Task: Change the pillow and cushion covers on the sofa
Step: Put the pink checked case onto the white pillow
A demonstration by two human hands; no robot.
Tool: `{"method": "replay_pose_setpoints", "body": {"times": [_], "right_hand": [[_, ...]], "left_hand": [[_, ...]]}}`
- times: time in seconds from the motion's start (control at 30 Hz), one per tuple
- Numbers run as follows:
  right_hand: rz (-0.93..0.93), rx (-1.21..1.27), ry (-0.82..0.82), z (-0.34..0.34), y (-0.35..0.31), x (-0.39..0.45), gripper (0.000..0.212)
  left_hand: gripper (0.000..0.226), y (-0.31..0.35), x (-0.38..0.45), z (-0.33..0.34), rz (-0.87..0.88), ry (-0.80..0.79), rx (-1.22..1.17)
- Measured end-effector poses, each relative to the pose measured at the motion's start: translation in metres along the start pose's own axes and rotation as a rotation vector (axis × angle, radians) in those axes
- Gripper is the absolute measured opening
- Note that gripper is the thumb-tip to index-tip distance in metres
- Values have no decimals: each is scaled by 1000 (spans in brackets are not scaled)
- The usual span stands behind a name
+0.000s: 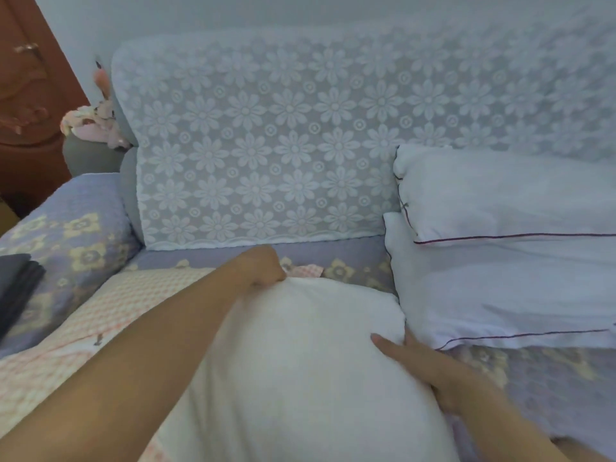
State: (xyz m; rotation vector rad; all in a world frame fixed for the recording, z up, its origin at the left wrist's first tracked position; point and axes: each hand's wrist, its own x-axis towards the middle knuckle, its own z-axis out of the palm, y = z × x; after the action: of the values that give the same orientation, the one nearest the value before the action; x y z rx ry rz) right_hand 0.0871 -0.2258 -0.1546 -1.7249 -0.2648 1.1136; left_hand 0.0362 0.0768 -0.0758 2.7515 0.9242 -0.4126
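Observation:
A bare white pillow insert lies on the sofa seat in front of me. My left hand grips its far top edge with curled fingers. At the insert's right side, my right hand holds the edge, thumb on top and fingers underneath. A pink-and-white checked cover lies flat under and to the left of the insert. Two white pillows with dark piping are stacked against the backrest at the right.
The sofa wears a lilac quilted cover with yellow flowers, and white floral lace hangs over its backrest. Folded dark cloth lies on the left armrest. A pink soft toy sits behind it, beside a brown door.

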Motion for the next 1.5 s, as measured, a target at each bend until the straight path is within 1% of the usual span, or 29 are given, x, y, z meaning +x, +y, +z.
{"method": "replay_pose_setpoints", "body": {"times": [0.03,0.1,0.2,0.27,0.33,0.4,0.43,0.47,0.5,0.57,0.6,0.67,0.7,0.73,0.77,0.83,0.87,0.9,0.97,1.03,1.07,1.1,1.13,1.17,1.27,1.33,1.4,1.47,1.5], "right_hand": [[-84,-41,9,20,-10,-4,122],[-217,-172,-16,81,-25,-1,105],[-238,-140,-143,195,-17,10,89],[-196,-106,-14,242,-6,20,86],[-274,-84,148,254,-5,25,78],[-330,-83,150,260,-14,32,68],[-356,-89,102,261,-18,36,64],[-372,-111,-5,262,-20,38,65],[-372,-161,-145,258,-21,35,74],[-426,-331,-401,218,-12,14,96],[-434,-464,-512,190,-14,7,87],[-380,-611,-700,127,-22,-2,40],[-315,-577,-680,95,-29,-3,27],[-258,-487,-582,67,-33,-2,21],[-224,-370,-422,47,-34,6,19],[-282,-256,-41,30,-38,30,22],[-337,-244,51,34,-42,44,22],[-384,-233,51,47,-48,57,18],[-444,-322,-107,83,-63,70,14],[-539,-528,-290,128,-71,86,26],[-575,-622,-334,148,-73,94,31],[-585,-706,-307,162,-73,105,40],[-583,-764,-212,174,-73,113,51],[-590,-781,-113,181,-74,119,56],[-720,-715,90,196,-81,126,37],[-777,-823,277,200,-86,131,30],[-681,-955,435,181,-85,140,37],[-480,-1055,438,153,-70,146,46],[-419,-1091,411,142,-62,144,46]], "left_hand": [[42,1,-2,-7,18,35,-34],[30,-1,-7,-21,47,120,-159],[22,-18,-21,-27,50,190,-193],[21,-45,-39,-11,78,203,-105],[26,-69,-66,12,124,263,-18],[43,-80,-84,26,169,373,50],[49,-79,-86,28,158,404,76],[51,-74,-86,28,101,414,99],[54,-68,-83,29,35,400,124],[79,-49,-81,29,-39,302,193],[85,-42,-81,35,-10,252,258],[72,-40,-87,52,109,136,363],[58,-48,-95,60,160,80,387],[45,-60,-104,67,224,70,381],[33,-73,-113,72,305,121,364],[21,-101,-131,81,397,269,338],[20,-109,-139,84,417,331,313],[21,-112,-145,85,425,366,287],[22,-103,-154,87,445,450,258],[20,-87,-156,90,474,528,286],[19,-82,-157,92,495,521,302],[19,-79,-157,95,517,490,313],[20,-78,-158,97,538,453,318],[21,-80,-159,99,553,416,304],[29,-84,-161,101,517,343,229],[23,-81,-159,101,512,372,259],[12,-80,-154,101,464,412,327],[6,-82,-148,97,350,435,419],[16,-81,-146,96,298,434,444]]}}
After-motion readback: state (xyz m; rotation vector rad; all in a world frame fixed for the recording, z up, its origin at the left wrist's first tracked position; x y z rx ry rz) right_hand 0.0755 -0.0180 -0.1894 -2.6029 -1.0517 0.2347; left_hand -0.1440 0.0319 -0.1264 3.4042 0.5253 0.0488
